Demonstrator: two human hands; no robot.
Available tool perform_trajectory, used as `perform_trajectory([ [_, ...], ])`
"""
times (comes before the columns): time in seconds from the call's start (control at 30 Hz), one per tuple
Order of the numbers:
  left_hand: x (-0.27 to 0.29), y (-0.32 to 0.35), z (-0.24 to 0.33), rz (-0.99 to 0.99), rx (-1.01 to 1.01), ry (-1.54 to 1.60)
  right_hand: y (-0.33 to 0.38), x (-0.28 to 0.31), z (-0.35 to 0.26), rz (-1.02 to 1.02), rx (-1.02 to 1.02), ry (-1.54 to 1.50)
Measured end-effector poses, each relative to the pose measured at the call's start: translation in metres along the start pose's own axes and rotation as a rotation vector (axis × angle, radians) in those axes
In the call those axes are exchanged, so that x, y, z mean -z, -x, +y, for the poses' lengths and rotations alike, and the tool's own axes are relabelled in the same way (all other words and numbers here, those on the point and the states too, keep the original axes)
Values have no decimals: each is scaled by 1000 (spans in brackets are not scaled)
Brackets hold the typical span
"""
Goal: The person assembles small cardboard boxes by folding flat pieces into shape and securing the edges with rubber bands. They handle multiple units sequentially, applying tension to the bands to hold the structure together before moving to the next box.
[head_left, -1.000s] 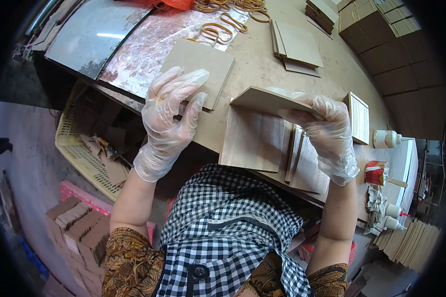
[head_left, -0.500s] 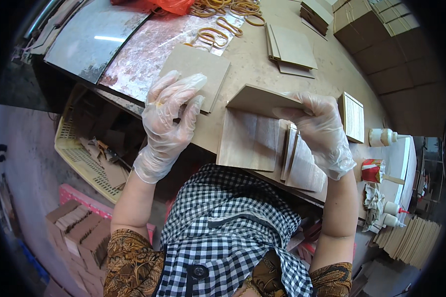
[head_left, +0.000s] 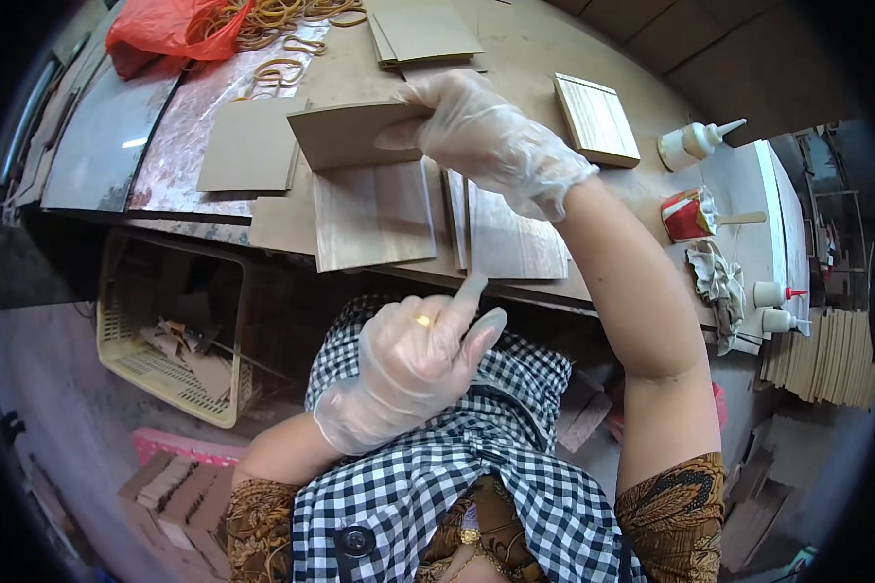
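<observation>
My right hand (head_left: 496, 141), in a clear plastic glove, grips a thin brown board (head_left: 345, 136) by its right end. The board is held tilted above a wood-grain panel (head_left: 374, 219) lying at the table's front edge. Close by on the right lie more wood-grain panels (head_left: 515, 238), partly overlapping. My gloved left hand (head_left: 413, 364) is over my apron, just short of the table edge. Its index finger and thumb stretch apart and nothing shows between them; the other fingers look bent. A brown board stack (head_left: 248, 146) rests to the left.
Rubber bands (head_left: 277, 73) and a red plastic bag (head_left: 175, 34) lie far left. More brown boards (head_left: 423, 34) and a wood-grain block (head_left: 596, 119) sit behind. At right stand a glue bottle (head_left: 687, 146), a red cup (head_left: 688, 214) and a rag (head_left: 717, 282). A yellow basket (head_left: 170, 384) hangs lower left.
My left hand has come away from the brown boards at left, back toward my body. The right hand still holds its board over the wood-grain panel. The whole view has shifted.
</observation>
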State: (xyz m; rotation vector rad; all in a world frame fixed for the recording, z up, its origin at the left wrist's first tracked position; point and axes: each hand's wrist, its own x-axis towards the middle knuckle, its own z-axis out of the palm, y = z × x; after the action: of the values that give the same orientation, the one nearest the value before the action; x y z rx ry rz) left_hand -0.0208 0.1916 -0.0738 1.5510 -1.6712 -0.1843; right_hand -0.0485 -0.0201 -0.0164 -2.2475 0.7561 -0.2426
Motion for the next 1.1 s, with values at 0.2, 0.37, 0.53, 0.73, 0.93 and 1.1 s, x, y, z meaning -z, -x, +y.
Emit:
perform_trajectory([
  [0.2, -15, -15, 5, -7, 78, -222, -2, 6, 0, -13, 16, -2],
  [0.37, -18, -45, -14, -203, -14, -235, 1, 17, -15, -115, -30, 27],
  [0.53, -14, -78, -14, -564, 90, -348, -18, 14, 3, -133, 53, 107],
  [0.73, -10, -96, -19, -676, 78, -335, -12, 17, -6, -122, -6, 146],
  [0.93, 3, -107, -21, -703, 33, -268, -11, 18, -9, -113, -7, 155],
  [1.1, 12, -105, -31, -598, -69, -220, -11, 21, -10, -135, -91, 83],
])
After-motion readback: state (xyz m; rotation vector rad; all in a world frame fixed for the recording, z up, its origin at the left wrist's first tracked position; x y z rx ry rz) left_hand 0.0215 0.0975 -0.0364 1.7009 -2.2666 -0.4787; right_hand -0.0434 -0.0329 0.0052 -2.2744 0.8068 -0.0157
